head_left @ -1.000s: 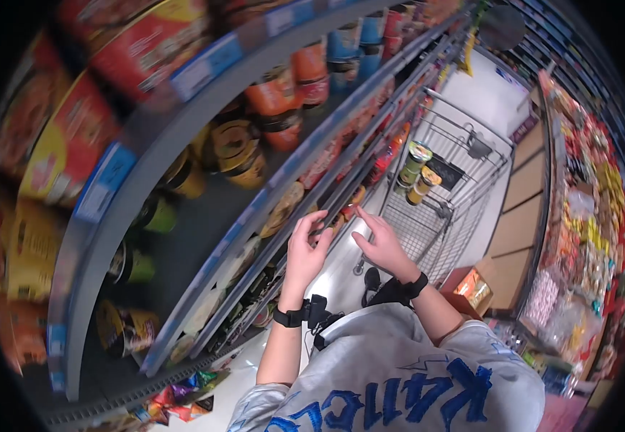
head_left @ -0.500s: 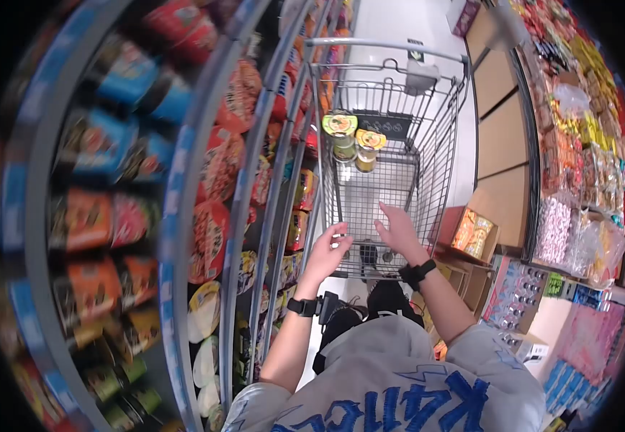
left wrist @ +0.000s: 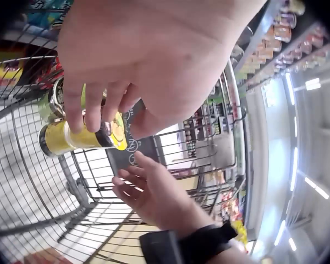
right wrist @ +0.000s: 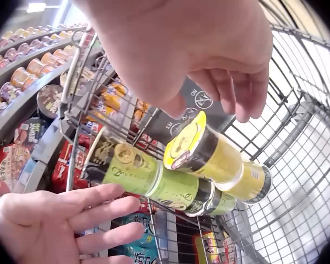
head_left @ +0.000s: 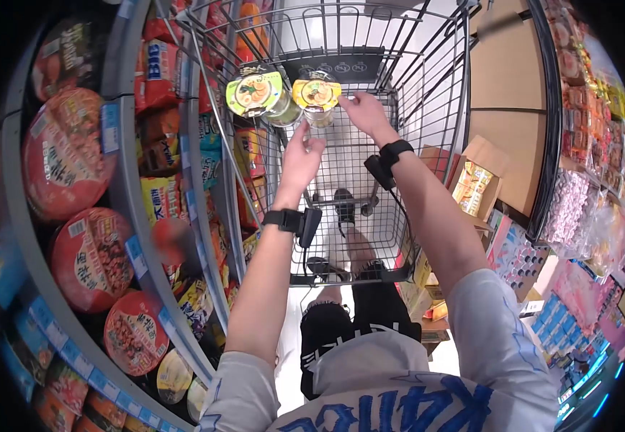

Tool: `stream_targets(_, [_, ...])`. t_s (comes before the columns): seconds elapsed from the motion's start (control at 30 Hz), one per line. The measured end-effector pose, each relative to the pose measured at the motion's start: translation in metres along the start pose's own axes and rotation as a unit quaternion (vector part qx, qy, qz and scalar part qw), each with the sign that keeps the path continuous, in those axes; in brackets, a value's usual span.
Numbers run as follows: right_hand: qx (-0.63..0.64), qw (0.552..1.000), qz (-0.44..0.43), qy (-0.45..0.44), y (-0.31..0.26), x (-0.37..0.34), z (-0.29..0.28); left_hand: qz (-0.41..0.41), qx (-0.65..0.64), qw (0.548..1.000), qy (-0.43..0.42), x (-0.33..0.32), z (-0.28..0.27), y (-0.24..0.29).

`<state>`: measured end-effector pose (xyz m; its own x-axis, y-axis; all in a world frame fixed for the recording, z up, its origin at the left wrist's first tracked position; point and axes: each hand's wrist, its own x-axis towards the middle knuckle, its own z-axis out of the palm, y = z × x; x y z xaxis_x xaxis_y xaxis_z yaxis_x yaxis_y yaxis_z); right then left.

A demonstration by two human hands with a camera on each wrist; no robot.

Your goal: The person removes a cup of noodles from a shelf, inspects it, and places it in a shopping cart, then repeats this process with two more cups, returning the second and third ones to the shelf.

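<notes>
Two stacks of instant noodle cups stand side by side in a wire shopping cart (head_left: 399, 209). The green stack (head_left: 253, 95) is at the left, the yellow stack (head_left: 316, 93) at the right. My right hand (head_left: 366, 117) reaches in at the yellow stack's right side, its fingertips close to the yellow lid. Lower and to the left, my left hand (head_left: 302, 162) has its fingers pointing toward the stacks. In the right wrist view, the fingers of my right hand (right wrist: 203, 60) hang loosely bent above the yellow cups (right wrist: 225, 165), and the left palm (right wrist: 49, 225) faces the green cups (right wrist: 176, 187).
Shelves at the left carry red noodle bowls (head_left: 70, 155) and packets. Snack bags (head_left: 582, 187) fill a display on the right, and an open carton (head_left: 478, 180) stands beside the cart. A dark sign panel (head_left: 341, 68) is fixed inside the cart behind the cups.
The view has swung from the shelves to the cart, which now appears nearer. Both hands have moved forward into the cart, toward the two stacks of noodle cups.
</notes>
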<state>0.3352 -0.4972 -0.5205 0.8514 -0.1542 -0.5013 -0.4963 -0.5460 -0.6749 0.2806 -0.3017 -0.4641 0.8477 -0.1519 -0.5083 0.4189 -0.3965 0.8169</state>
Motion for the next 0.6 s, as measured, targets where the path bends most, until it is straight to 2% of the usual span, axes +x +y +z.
stream_targets(0.03, [0.000,1.000,0.003,-0.003,-0.002,0.009,0.003,-0.004,0.000,1.000,-0.001,0.010,0.002,0.006])
stream_targets(0.1, [0.050,0.998,-0.001,0.025,0.001,0.019,0.014,-0.079,-0.156,0.985,-0.007,0.022,0.009,0.008])
stream_targets(0.13, [0.051,0.998,0.003,0.024,0.004,0.026,0.022,-0.083,-0.155,0.984,-0.008,0.029,0.011,0.004])
stream_targets(0.23, [0.066,0.993,-0.079,0.063,0.007,0.037,0.040,-0.067,-0.258,0.964,-0.022,0.042,0.013,-0.001])
stream_targets(0.27, [0.065,0.993,-0.076,0.061,0.010,0.038,0.041,-0.070,-0.258,0.963,-0.023,0.043,0.012,-0.003])
stream_targets(0.33, [0.091,0.994,-0.055,-0.012,0.000,0.027,0.030,-0.065,-0.251,0.966,-0.003,0.043,0.009,-0.007])
stream_targets(0.4, [0.083,0.994,-0.075,0.014,-0.002,0.002,0.030,-0.064,-0.240,0.969,-0.003,0.032,0.006,-0.008])
stream_targets(0.47, [0.166,0.978,-0.111,0.062,0.014,-0.013,0.041,-0.087,-0.315,0.945,0.009,0.010,0.005,-0.007])
stream_targets(0.53, [0.217,0.963,-0.143,0.067,0.020,-0.050,0.040,-0.098,-0.278,0.955,0.007,-0.017,0.004,-0.005])
stream_targets(0.6, [0.328,0.944,-0.045,0.006,0.004,-0.103,0.024,-0.114,-0.261,0.959,-0.002,-0.049,-0.001,-0.011])
